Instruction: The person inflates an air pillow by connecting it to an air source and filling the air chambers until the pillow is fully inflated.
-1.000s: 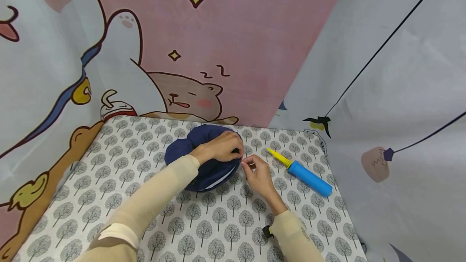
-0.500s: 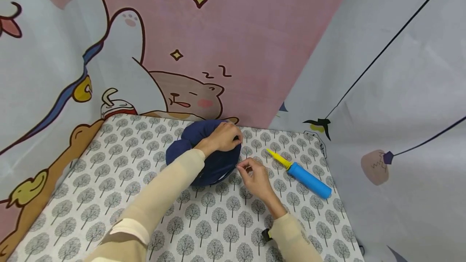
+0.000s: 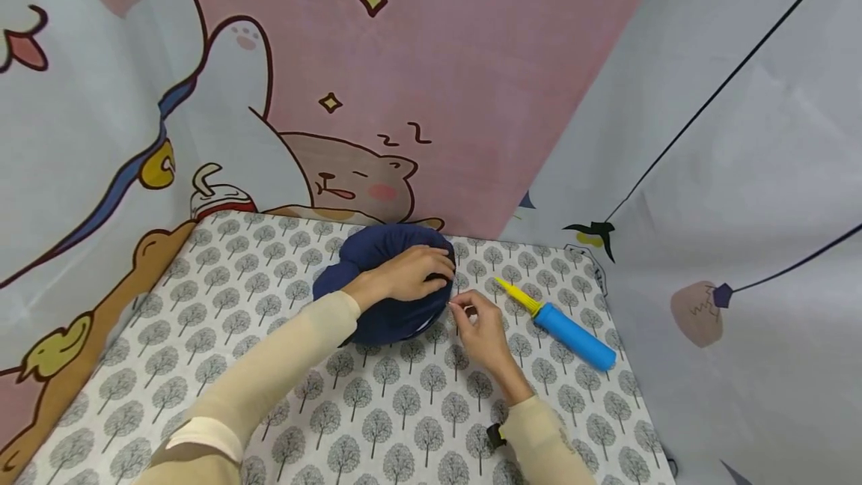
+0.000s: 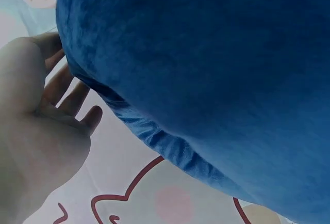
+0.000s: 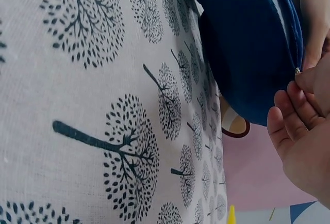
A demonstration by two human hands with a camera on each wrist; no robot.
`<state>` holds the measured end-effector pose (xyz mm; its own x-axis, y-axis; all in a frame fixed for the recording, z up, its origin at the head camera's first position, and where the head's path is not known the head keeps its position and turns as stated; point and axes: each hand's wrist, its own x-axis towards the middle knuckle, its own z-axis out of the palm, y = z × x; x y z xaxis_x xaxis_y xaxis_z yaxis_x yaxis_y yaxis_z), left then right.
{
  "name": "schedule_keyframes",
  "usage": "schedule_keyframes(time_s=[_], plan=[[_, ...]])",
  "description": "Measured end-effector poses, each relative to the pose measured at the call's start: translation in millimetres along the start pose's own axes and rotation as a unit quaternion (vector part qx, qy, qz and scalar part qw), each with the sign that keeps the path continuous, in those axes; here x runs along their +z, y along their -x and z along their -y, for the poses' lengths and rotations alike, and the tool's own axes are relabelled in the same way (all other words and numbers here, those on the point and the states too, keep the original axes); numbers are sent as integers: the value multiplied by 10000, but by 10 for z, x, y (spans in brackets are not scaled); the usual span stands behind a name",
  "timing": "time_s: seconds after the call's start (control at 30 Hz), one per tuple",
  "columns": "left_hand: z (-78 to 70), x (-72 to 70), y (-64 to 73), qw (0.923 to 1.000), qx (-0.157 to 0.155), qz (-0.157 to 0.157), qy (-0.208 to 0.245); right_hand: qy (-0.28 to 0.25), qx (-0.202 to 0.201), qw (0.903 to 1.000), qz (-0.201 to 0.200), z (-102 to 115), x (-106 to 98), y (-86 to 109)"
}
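Note:
A navy blue neck pillow (image 3: 384, 324) is held tilted over the back of the table. Along its edge runs a zipper (image 5: 282, 17), parted in the right wrist view with a pale strip inside. My left hand (image 3: 414, 273) lies across the pillow and grips its right side; in the left wrist view the fingers (image 4: 59, 87) curl at the fabric's edge. Close by, my right hand (image 3: 480, 328) pinches the small zipper pull (image 5: 297, 71) between thumb and forefinger. Much of the pillow's middle is hidden under the left hand and forearm.
To the right lies a hand pump (image 3: 575, 337) with a blue barrel and yellow nozzle. The tablecloth (image 3: 377, 425) has a grey tree print. Cartoon-printed curtains (image 3: 471, 96) stand behind the table and at its sides.
The pillow has tilted, and less of the pale opening shows in the head view. My left hand has shifted its hold at the pillow's right side. The right hand stays close to the zipper's end.

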<state>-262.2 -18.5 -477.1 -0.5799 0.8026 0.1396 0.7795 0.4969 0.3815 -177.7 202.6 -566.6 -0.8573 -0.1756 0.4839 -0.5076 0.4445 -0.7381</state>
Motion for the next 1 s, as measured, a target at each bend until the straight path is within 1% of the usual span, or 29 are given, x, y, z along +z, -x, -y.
schedule_keyframes(time_s=[0.1,0.17,0.27,0.47,0.6,0.7,0.8,0.9,1.0], plan=[[-11,18,37,9996,-1,228,167,-17,181,9998,-19,-11,-35,0],[-18,46,36,9993,29,337,182,-3,316,9995,-57,-17,-47,11],[-50,85,24,9988,-25,478,135,19,482,9988,-123,-28,-48,38],[-123,113,-34,9980,-109,626,36,-144,523,9982,-253,-24,-35,71],[-98,124,-66,9975,-76,700,11,-189,422,9983,-365,-22,-30,76],[-71,105,-68,9976,-61,686,56,-160,352,9986,-363,-25,-23,72],[-34,88,-70,9983,17,590,34,-159,318,9989,-296,-15,-20,49],[6,77,-81,9986,204,495,-55,-143,276,9992,-258,-5,-12,21],[39,60,-83,9984,353,435,-21,-162,272,9993,-201,4,8,3]])
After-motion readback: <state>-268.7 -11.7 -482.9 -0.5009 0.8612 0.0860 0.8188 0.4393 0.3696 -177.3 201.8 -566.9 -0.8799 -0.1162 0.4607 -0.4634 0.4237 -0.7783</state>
